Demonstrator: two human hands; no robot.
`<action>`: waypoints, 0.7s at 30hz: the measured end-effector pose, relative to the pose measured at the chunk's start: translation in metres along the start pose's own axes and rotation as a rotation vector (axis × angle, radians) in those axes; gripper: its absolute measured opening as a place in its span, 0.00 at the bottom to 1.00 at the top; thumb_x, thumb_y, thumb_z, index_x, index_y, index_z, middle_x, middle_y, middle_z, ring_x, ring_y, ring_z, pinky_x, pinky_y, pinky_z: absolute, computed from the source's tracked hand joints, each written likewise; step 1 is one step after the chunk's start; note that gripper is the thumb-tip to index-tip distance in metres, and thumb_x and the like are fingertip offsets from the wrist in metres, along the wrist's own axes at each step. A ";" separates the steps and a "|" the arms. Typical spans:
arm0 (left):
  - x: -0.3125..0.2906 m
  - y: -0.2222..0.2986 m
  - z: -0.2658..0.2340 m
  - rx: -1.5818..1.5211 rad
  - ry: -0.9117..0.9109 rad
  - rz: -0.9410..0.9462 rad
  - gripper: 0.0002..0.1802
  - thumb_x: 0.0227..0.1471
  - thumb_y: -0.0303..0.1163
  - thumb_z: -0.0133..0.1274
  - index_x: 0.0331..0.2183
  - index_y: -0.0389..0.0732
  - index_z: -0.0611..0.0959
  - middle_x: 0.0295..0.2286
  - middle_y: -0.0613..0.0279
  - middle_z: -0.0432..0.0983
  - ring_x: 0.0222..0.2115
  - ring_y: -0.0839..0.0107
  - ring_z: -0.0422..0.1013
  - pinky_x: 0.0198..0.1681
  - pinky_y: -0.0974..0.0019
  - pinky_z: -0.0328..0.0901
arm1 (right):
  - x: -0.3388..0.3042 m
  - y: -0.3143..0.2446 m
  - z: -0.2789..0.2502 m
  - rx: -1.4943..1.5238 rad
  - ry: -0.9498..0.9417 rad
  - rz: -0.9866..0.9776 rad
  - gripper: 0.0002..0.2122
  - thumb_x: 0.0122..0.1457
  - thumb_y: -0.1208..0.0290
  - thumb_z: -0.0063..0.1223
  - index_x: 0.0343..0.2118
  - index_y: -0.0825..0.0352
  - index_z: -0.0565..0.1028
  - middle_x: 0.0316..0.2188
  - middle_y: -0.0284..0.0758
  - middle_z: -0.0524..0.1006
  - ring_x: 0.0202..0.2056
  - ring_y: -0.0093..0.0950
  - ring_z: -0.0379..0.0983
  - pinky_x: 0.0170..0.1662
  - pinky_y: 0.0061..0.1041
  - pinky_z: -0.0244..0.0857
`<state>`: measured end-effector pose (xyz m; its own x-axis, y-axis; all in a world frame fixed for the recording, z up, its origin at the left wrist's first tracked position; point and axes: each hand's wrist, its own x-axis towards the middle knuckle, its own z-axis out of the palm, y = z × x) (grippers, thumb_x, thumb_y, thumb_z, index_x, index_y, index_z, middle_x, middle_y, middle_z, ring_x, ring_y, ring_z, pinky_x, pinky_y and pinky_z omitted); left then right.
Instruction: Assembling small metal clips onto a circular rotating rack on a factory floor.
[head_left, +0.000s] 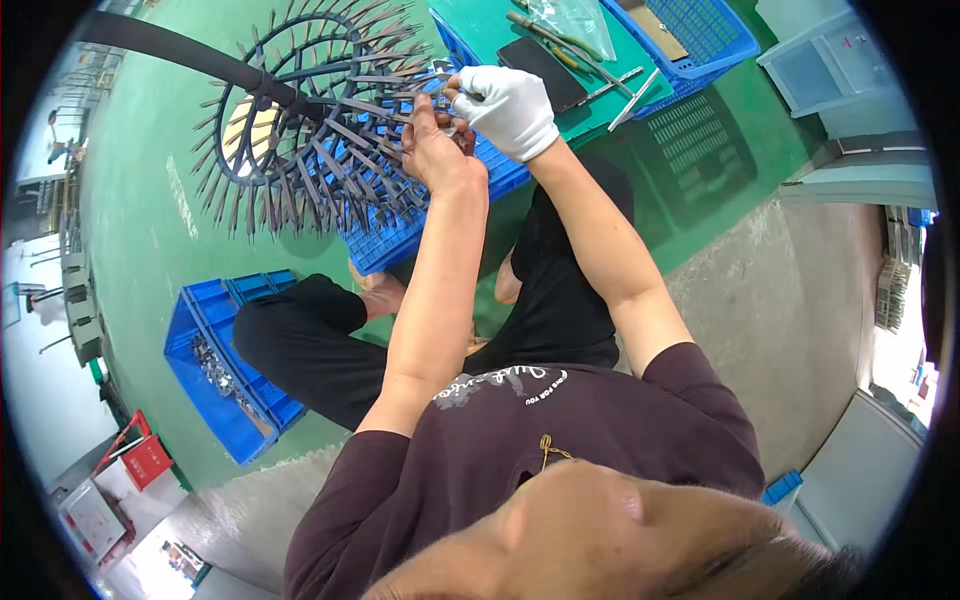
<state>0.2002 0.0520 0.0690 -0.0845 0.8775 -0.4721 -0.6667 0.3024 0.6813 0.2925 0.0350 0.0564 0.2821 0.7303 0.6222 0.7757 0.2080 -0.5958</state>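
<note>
A dark round rack [262, 185] with rings and many outward prongs stands ahead of me on the left, on a thick dark pole [180, 52]. My left hand [440, 150], bare, is at the prong tips on its right side, fingers curled and thumb pressed forward. Bits of silvery metal show by these fingers, too small to name. My right hand [508, 110] wears a white glove and pinches close beside the left fingertips. What either hand grips is mostly hidden. Below the rack sits a blue crate [385, 245], upside down or covered by a slatted face.
A green-topped surface [600, 112] at the right bears a black phone-like slab [545, 72], pliers [552, 35], metal rods [633, 100] and a clear plastic bag [575, 22]. Beyond is a blue basket [715, 60]. Near my left knee, a blue bin [200, 400] holds small metal parts [218, 372].
</note>
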 end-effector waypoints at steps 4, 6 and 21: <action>-0.001 0.002 0.001 -0.002 0.013 0.021 0.10 0.52 0.36 0.58 0.30 0.44 0.74 0.19 0.70 0.68 0.15 0.78 0.65 0.17 0.75 0.58 | 0.001 -0.004 0.000 0.089 -0.046 0.066 0.05 0.51 0.74 0.57 0.30 0.66 0.80 0.22 0.29 0.79 0.18 0.23 0.69 0.23 0.21 0.63; -0.001 0.003 0.002 -0.005 0.020 0.019 0.10 0.52 0.36 0.58 0.29 0.44 0.74 0.19 0.70 0.68 0.15 0.78 0.65 0.17 0.75 0.58 | 0.001 -0.006 0.000 0.106 -0.039 0.069 0.05 0.51 0.74 0.57 0.30 0.67 0.80 0.22 0.29 0.79 0.18 0.23 0.69 0.23 0.21 0.63; 0.004 -0.002 0.000 -0.024 0.026 0.018 0.09 0.51 0.34 0.57 0.29 0.45 0.73 0.20 0.69 0.67 0.16 0.77 0.65 0.18 0.77 0.58 | 0.009 -0.008 -0.004 0.154 -0.064 0.079 0.03 0.51 0.75 0.57 0.28 0.67 0.80 0.19 0.29 0.77 0.15 0.19 0.69 0.20 0.18 0.61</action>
<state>0.2013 0.0553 0.0663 -0.1157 0.8725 -0.4747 -0.6827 0.2772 0.6760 0.2914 0.0377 0.0688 0.2981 0.7873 0.5397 0.6553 0.2423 -0.7154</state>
